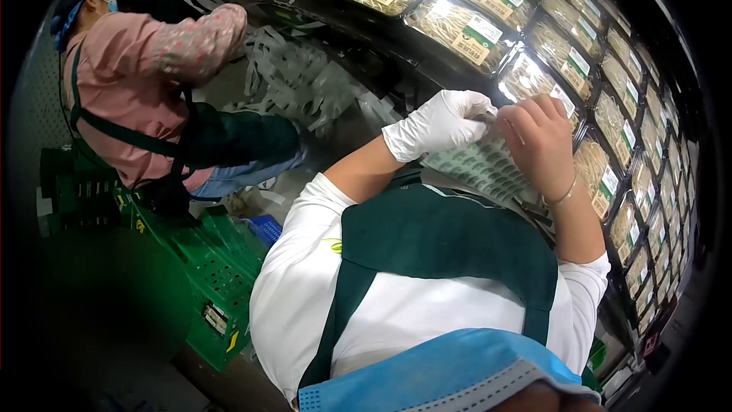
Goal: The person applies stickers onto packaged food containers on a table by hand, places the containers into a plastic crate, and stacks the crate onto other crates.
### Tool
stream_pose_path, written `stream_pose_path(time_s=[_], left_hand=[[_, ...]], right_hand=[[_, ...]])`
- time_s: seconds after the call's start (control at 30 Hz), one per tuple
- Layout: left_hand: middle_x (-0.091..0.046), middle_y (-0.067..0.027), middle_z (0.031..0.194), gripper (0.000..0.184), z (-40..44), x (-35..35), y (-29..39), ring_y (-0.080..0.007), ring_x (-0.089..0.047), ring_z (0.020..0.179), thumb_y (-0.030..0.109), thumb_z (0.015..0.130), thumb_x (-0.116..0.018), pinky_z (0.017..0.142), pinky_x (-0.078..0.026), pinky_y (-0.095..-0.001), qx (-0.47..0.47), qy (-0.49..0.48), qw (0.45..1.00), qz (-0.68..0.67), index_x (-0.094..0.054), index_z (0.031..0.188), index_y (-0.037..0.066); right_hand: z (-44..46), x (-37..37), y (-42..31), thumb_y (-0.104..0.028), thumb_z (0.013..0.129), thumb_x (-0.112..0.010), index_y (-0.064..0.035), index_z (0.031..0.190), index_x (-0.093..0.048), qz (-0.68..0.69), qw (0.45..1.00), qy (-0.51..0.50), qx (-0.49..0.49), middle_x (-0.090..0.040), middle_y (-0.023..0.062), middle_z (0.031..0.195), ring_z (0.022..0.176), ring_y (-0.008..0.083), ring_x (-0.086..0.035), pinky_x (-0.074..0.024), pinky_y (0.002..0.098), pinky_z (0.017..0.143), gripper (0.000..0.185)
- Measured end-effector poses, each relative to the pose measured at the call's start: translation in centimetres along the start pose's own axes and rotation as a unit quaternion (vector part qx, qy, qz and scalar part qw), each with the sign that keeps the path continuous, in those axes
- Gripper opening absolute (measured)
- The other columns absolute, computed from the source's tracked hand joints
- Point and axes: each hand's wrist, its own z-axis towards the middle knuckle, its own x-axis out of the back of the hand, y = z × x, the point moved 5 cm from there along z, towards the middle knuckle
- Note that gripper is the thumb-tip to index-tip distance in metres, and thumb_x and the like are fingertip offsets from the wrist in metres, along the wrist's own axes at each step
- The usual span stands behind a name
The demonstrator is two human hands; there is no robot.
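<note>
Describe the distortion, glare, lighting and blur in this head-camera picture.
Head view: fisheye distortion, the rows of packs curving down the right, black filling the corners; head view: white glare on several; head view: the gloved left hand brighter than the dark apron; head view: a hazy green patch at lower left, too unclear to identify.

From here I read glossy plastic on the rectangular black film-wrapped trays (457,30), matt cloth on the dark-green bib apron (450,233), creased rubber-like material on the thin white glove (441,126), smooth sheen on the pale green-patterned sheet (482,172).
</note>
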Motion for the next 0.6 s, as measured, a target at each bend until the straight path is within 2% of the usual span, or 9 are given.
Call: stream_pose_path(time_s=[0.07,0.1,0.13,0.2,0.23,0.33,0.4,0.47,0.6], left_hand=[[-0.057,-0.0001,0.077,0.014,0.7,-1.5,-0.9,-0.0055,-0.050,0.074,0.001,0.075,-0.057,0.067,-0.042,-0.0215,-0.008,-0.047,0.999,-0.024,-0.056,0.088,-0.001],[-0.058,-0.0005,0.081,0.018,0.4,-1.0,-1.3,-0.0067,-0.051,0.077,0.006,0.075,-0.060,0.070,-0.043,-0.0229,-0.031,-0.071,0.990,0.115,-0.056,0.091,0.000],[-0.058,-0.0018,0.083,0.019,-0.3,-0.8,-1.9,-0.0078,-0.052,0.078,0.005,0.074,-0.059,0.070,-0.043,-0.0237,0.037,-0.079,0.994,0.060,-0.058,0.092,0.000],[-0.060,-0.0019,0.075,0.016,-1.6,-0.1,-0.6,-0.0086,-0.052,0.071,0.010,0.075,-0.056,0.066,-0.043,-0.0229,0.009,-0.114,0.993,0.021,-0.062,0.087,0.001],[-0.059,-0.0021,0.075,0.016,-2.3,0.3,-0.2,-0.0081,-0.052,0.070,0.008,0.075,-0.055,0.065,-0.043,-0.0221,0.068,-0.075,0.991,0.093,-0.062,0.087,0.000],[-0.059,-0.0010,0.072,0.011,-3.6,4.1,0.1,-0.0069,-0.052,0.065,0.004,0.074,-0.056,0.061,-0.041,-0.0200,0.101,0.023,0.993,0.056,-0.063,0.081,0.001],[-0.059,-0.0010,0.071,0.006,-4.6,7.6,-1.1,-0.0066,-0.052,0.064,0.002,0.075,-0.057,0.060,-0.040,-0.0194,0.108,0.117,0.987,-0.027,-0.060,0.080,0.001],[-0.059,-0.0011,0.072,0.007,-4.8,10.9,-1.8,-0.0062,-0.052,0.064,0.004,0.075,-0.060,0.060,-0.040,-0.0191,0.098,0.134,0.983,-0.084,-0.059,0.082,0.002],[-0.060,-0.0010,0.073,0.008,-7.2,7.6,-1.5,-0.0059,-0.053,0.064,0.005,0.076,-0.061,0.060,-0.040,-0.0191,0.081,0.116,0.986,-0.085,-0.059,0.083,0.002]], right_hand=[[-1.9,-0.5,1.4,-0.005,0.064,-0.063,-0.0095,0.074,-0.054,0.009,1.000,-0.015,-0.024,-0.050,0.0021,0.066,0.065,0.0202,-0.049,-0.0377,0.0299,0.061,0.015],[-2.3,-0.3,1.4,-0.003,0.063,-0.063,-0.0086,0.073,-0.054,0.104,0.994,-0.005,-0.046,-0.050,0.0032,0.067,0.064,0.0211,-0.049,-0.0381,0.0300,0.060,0.015],[-2.7,0.0,1.4,0.000,0.063,-0.064,-0.0078,0.073,-0.054,0.192,0.979,0.005,-0.072,-0.050,0.0043,0.068,0.064,0.0221,-0.048,-0.0385,0.0301,0.059,0.016],[-5.8,0.4,3.4,0.001,0.072,-0.059,-0.0037,0.074,-0.054,0.381,0.877,0.028,-0.291,-0.054,0.0040,0.069,0.067,0.0132,-0.052,-0.0412,0.0244,0.061,0.007],[-7.3,2.0,5.0,-0.002,0.075,-0.056,-0.0016,0.077,-0.054,0.336,0.884,0.098,-0.310,-0.056,0.0032,0.073,0.070,0.0094,-0.052,-0.0417,0.0222,0.063,0.003],[-14.1,6.3,10.8,-0.012,0.076,-0.062,-0.0007,0.089,-0.055,0.254,0.769,0.297,-0.506,-0.057,0.0027,0.078,0.072,0.0088,-0.052,-0.0413,0.0205,0.067,0.018],[-16.3,6.0,12.0,-0.015,0.074,-0.064,-0.0008,0.092,-0.054,0.175,0.766,0.235,-0.572,-0.057,0.0041,0.080,0.074,0.0102,-0.054,-0.0431,0.0216,0.066,0.025],[-15.2,2.6,12.0,-0.015,0.074,-0.063,-0.0015,0.094,-0.053,0.137,0.789,0.138,-0.583,-0.058,0.0048,0.078,0.073,0.0111,-0.055,-0.0439,0.0229,0.065,0.025],[-16.7,3.0,9.0,-0.012,0.076,-0.058,-0.0033,0.095,-0.049,0.021,0.833,0.091,-0.545,-0.058,0.0076,0.075,0.069,0.0200,-0.057,-0.0449,0.0291,0.062,0.023]])
